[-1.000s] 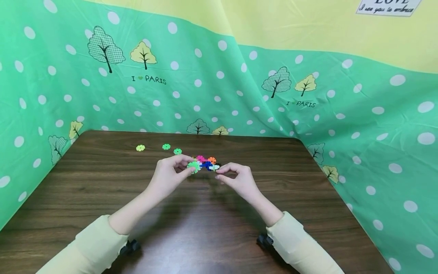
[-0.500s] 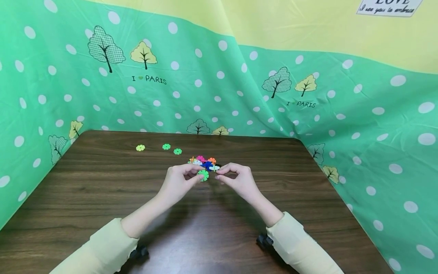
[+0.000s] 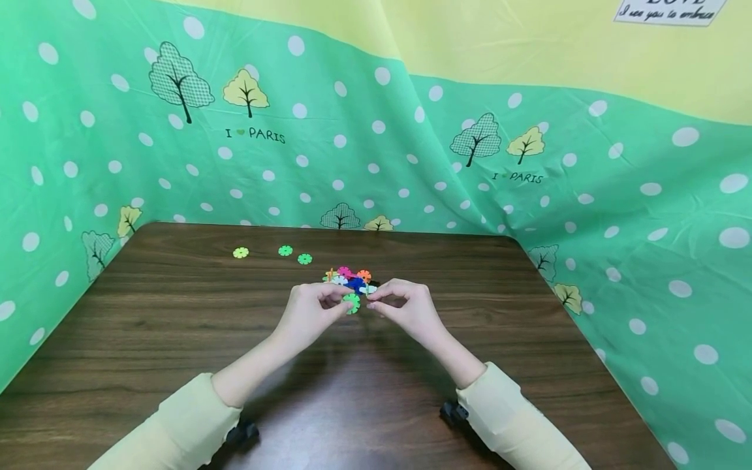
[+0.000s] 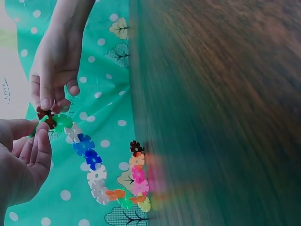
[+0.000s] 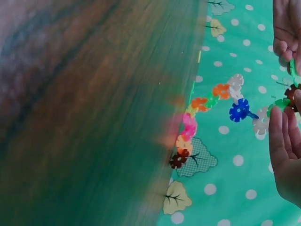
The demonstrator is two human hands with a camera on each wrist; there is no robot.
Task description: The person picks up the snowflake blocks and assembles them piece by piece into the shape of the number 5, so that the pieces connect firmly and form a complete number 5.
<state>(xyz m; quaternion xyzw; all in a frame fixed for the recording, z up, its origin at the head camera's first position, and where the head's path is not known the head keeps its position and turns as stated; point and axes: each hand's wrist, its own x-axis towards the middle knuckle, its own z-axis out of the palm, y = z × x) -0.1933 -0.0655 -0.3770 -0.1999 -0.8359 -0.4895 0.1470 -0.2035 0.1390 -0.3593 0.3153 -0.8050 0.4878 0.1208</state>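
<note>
My left hand (image 3: 308, 313) pinches a green notched plastic disc (image 3: 352, 303) between thumb and fingers. Opposite it, my right hand (image 3: 411, 310) pinches a brown disc (image 5: 292, 96) at the end of a chain of interlocking snowflake discs (image 4: 94, 160). The green disc's edge meets the brown one in the right wrist view; whether they are slotted together I cannot tell. The chain runs away through green, white, blue, orange, yellow and pink discs. Its far end is another brown disc (image 4: 136, 147). My fingers partly hide the discs they pinch.
On the dark wooden table (image 3: 176, 313), a yellow disc (image 3: 241, 252) and two green discs (image 3: 285, 250) lie loose at the back left. A green dotted cloth (image 3: 376, 156) hangs behind the table's far edge and along the sides.
My left hand has moved right and nearer to me with the green disc, from the chain's left part to beside my right hand. The right hand has stayed almost still.
</note>
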